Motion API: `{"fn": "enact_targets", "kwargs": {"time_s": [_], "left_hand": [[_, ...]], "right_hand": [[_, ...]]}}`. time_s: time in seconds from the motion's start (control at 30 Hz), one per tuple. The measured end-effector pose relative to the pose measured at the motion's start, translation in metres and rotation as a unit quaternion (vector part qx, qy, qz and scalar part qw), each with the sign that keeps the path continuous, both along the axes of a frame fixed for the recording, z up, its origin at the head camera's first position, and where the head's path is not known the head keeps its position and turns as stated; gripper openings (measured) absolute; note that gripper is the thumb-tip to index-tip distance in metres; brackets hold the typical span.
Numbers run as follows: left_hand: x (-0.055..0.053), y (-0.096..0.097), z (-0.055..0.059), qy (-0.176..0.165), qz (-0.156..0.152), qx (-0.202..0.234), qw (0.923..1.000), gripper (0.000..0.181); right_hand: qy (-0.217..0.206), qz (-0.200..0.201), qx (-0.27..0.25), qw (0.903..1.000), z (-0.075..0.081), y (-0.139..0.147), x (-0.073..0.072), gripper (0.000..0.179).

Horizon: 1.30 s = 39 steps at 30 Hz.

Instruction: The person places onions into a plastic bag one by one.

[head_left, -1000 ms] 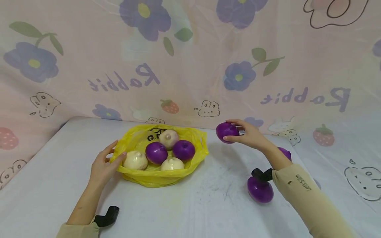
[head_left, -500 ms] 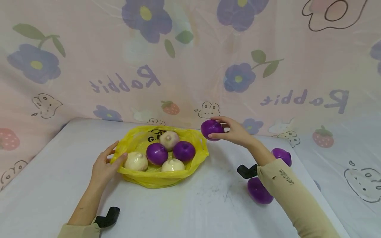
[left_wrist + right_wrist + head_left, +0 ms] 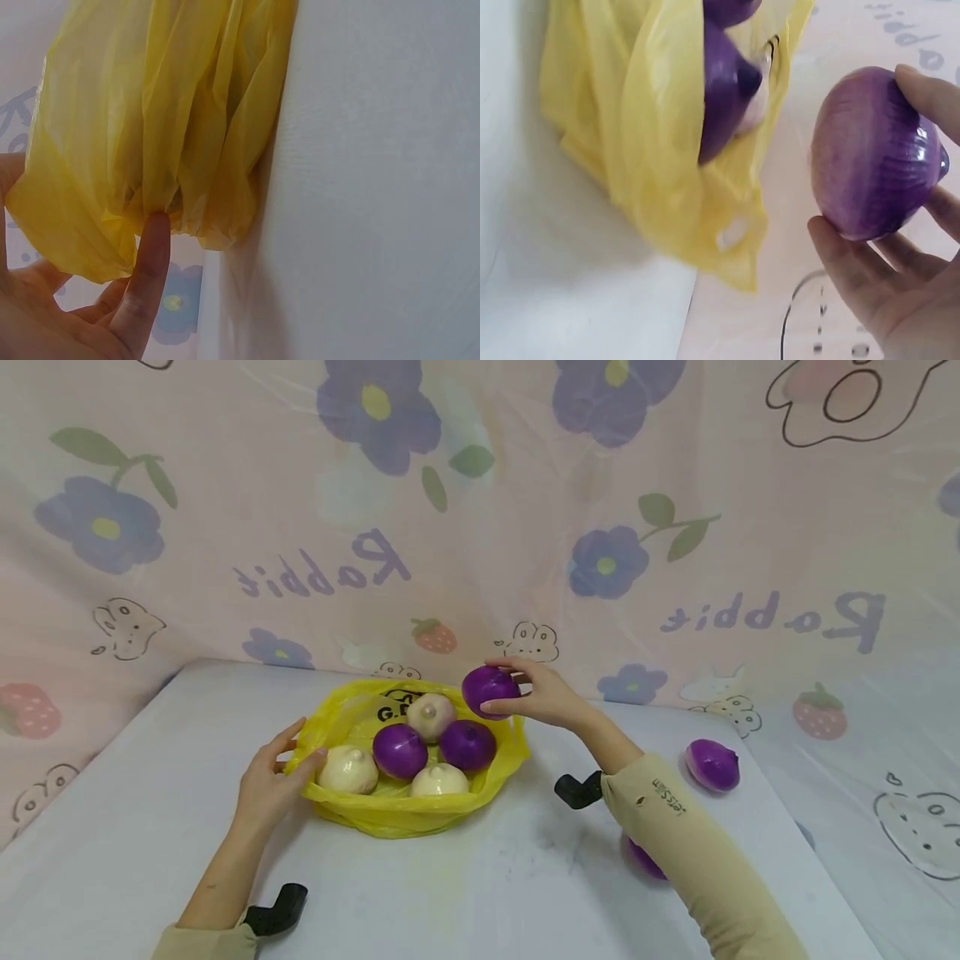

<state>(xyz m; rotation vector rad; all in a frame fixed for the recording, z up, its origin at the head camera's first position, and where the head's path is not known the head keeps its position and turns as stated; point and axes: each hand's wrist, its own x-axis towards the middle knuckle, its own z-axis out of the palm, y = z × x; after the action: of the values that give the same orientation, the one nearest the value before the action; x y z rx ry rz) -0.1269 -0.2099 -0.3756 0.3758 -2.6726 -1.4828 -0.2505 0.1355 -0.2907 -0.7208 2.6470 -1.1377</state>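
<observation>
My right hand (image 3: 547, 695) holds a purple onion (image 3: 483, 687) between thumb and fingertips, raised at the back right rim of a yellow plastic bag (image 3: 405, 823). The right wrist view shows the same onion (image 3: 874, 154) beside the bag, its side pale and ridged. Spread open on the white table, the bag contains two purple onions (image 3: 400, 752) and several cream-white bulbs (image 3: 348, 771) with small nubs. At its left rim, my left hand (image 3: 270, 787) pinches the plastic, thumb inside and fingers outside. Close up, the left wrist view shows a finger against the gathered plastic (image 3: 165, 112).
A purple onion (image 3: 714, 766) lies near the table's right edge. Another purple onion (image 3: 645, 858) is mostly hidden by the right sleeve (image 3: 686, 835). Behind the white table (image 3: 480, 902) hangs a patterned pink cloth (image 3: 480, 552).
My right hand has carried the purple onion leftward from the right side to the bag's rim. The onion at the table's right edge has come into full view. My left hand stays at the bag.
</observation>
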Motion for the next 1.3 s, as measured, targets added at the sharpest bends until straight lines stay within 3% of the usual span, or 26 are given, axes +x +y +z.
{"fn": "enact_targets", "kwargs": {"time_s": [0.87, 1.3], "left_hand": [[-0.001, 0.003, 0.002, 0.008, 0.005, -0.011, 0.9999, 0.066], [-0.001, 0.003, 0.000, -0.008, -0.003, 0.000, 1.0000, 0.067]], "right_hand": [[-0.006, 0.070, -0.009, 0.9975, -0.016, -0.078, -0.013, 0.069], [-0.001, 0.061, -0.014, 0.9981, -0.031, -0.110, -0.015, 0.072]]}}
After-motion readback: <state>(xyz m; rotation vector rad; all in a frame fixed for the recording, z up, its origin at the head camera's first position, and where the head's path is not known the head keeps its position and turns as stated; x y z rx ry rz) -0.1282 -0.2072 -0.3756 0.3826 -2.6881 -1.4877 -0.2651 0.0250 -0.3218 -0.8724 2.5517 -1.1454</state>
